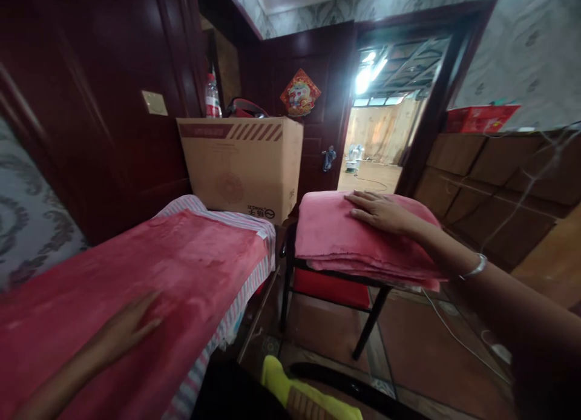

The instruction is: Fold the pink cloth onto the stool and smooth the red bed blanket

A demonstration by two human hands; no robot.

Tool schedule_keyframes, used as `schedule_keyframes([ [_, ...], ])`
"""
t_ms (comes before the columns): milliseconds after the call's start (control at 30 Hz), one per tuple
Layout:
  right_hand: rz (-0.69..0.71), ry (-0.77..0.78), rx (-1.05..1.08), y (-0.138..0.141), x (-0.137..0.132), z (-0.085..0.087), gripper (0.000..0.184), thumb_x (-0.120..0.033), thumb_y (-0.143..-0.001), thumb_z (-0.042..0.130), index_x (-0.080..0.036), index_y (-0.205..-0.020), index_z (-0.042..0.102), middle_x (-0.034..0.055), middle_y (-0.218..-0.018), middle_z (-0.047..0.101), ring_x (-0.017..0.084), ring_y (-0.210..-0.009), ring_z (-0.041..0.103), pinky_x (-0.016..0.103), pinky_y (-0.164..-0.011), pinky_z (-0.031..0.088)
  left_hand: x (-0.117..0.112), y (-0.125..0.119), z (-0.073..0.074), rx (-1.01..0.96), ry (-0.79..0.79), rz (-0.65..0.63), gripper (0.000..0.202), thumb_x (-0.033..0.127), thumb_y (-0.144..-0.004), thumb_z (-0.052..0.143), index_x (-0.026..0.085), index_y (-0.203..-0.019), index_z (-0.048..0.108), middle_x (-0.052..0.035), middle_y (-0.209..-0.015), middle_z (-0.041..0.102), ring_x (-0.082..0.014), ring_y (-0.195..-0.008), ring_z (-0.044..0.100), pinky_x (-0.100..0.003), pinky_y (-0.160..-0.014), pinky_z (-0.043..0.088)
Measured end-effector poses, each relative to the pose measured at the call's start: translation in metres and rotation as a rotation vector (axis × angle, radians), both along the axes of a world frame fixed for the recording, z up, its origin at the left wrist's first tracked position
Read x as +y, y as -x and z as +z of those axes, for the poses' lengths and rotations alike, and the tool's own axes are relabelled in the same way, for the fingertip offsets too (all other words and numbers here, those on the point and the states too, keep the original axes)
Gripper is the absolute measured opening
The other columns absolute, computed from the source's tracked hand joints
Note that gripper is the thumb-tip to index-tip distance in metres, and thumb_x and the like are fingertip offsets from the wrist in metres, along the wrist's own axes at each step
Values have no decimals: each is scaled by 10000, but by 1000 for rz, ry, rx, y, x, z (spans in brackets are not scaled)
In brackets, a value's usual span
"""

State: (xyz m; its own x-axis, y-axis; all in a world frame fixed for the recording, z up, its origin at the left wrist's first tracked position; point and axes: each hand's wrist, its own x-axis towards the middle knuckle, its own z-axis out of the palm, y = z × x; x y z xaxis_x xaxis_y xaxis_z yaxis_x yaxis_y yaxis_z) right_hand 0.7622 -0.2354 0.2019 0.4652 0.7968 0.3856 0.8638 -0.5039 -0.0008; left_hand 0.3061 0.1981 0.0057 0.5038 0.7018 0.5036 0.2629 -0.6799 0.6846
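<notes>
On the chair (372, 323): folded pink cloth stack (331, 232), right hand (376, 213) flat on top, gripping nothing. Left hand (129, 323) at the pink spread (190, 250), fingers extended, nothing held (blurred, contact unclear). Stack likely soft, floppy, fairly light; best supported underneath.

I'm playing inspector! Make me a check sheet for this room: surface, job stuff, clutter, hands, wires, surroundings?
Surface: pink cloth spread over striped cloth
Job's things: pink cloth; folded pink stack on a black-legged stand
Clutter: bottle upright on a cardboard box
Hands: right hand flat on the stack; left hand blurred over the pink cloth, contact unclear
Cables: white cable on the floor; thin wires by the brown boxes
Surroundings: open door behind the cardboard box; red basket on the brown boxes
</notes>
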Motion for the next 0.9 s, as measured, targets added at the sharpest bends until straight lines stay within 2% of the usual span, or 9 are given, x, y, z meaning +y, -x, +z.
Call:
schedule_keyframes([
  [100, 76, 30, -60, 47, 16, -19, 597, -603, -980, 420, -364, -1525, 477, 53, -1604, 407, 401, -1493, 305, 691, -1192, 248, 0, 78, -15, 93, -36, 145, 503, 789, -598, 664, 382, -891, 702, 60, -1068, 781, -416, -1188, 627, -591, -1156, 370],
  [167, 224, 14, -101, 80, 30, -42, 591, -590, -982, 421, -390, -1536, 456, 43, -1602, 407, 388, -1504, 286, 680, -1204, 236, -12, 130, -19, 221, -42, 247, 540, 768, -593, 665, 331, -905, 719, -15, -1087, 783, -439, -1203, 625, -597, -1127, 399],
  [233, 414, -8, -94, 112, 51, -72, 586, -594, -981, 445, -433, -1544, 430, 16, -1603, 401, 352, -1513, 277, 636, -1218, 264, -34, 176, -22, 369, -31, 334, 591, 727, -601, 661, 279, -976, 749, -102, -1155, 767, -462, -1237, 609, -595, -1096, 429],
  [333, 710, 50, 1, 157, 96, -120, 564, -557, -1004, 457, -437, -1553, 407, 17, -1605, 397, 343, -1492, 331, 667, -1181, 313, -83, 224, -27, 626, 0, 436, 667, 609, -783, 531, 178, -1261, 706, -192, -1425, 619, -424, -1388, 504, -585, -1136, 389],
  [400, 872, 90, 71, 186, 135, -147, 543, -497, -1029, 446, -372, -1557, 421, 57, -1599, 411, 342, -1471, 374, 673, -1154, 348, -118, 241, -30, 788, 56, 497, 666, 499, -901, 416, 140, -1438, 580, -192, -1574, 456, -372, -1477, 401, -586, -1189, 312],
  [467, 998, 89, 129, 215, 179, -169, 534, -451, -1036, 447, -296, -1548, 449, 102, -1578, 441, 336, -1452, 409, 641, -1146, 377, -151, 249, -32, 886, 108, 556, 641, 447, -964, 359, 160, -1525, 477, -164, -1632, 366, -340, -1517, 336, -583, -1218, 255],
  [633, 1212, 81, 211, 287, 292, -211, 532, -423, -1003, 468, -224, -1492, 527, 137, -1500, 534, 330, -1396, 484, 573, -1147, 406, -208, 257, -34, 893, 103, 661, 585, 450, -1016, 369, 230, -1555, 430, -128, -1642, 354, -327, -1534, 303, -593, -1227, 237],
  [767, 1170, 77, 216, 324, 351, -246, 546, -439, -969, 424, -190, -1427, 586, 151, -1471, 560, 355, -1377, 498, 597, -1121, 411, -239, 279, -37, 879, 134, 801, 590, 512, -1019, 386, 269, -1555, 428, -112, -1655, 337, -330, -1537, 295, -603, -1230, 221],
  [900, 1073, 81, 232, 325, 371, -285, 623, -500, -954, 315, -173, -1405, 595, 146, -1493, 539, 372, -1412, 452, 639, -1129, 370, -271, 334, -36, 860, 213, 1060, 580, 496, -1008, 415, 249, -1530, 471, -128, -1627, 391, -336, -1528, 314, -620, -1215, 239],
])
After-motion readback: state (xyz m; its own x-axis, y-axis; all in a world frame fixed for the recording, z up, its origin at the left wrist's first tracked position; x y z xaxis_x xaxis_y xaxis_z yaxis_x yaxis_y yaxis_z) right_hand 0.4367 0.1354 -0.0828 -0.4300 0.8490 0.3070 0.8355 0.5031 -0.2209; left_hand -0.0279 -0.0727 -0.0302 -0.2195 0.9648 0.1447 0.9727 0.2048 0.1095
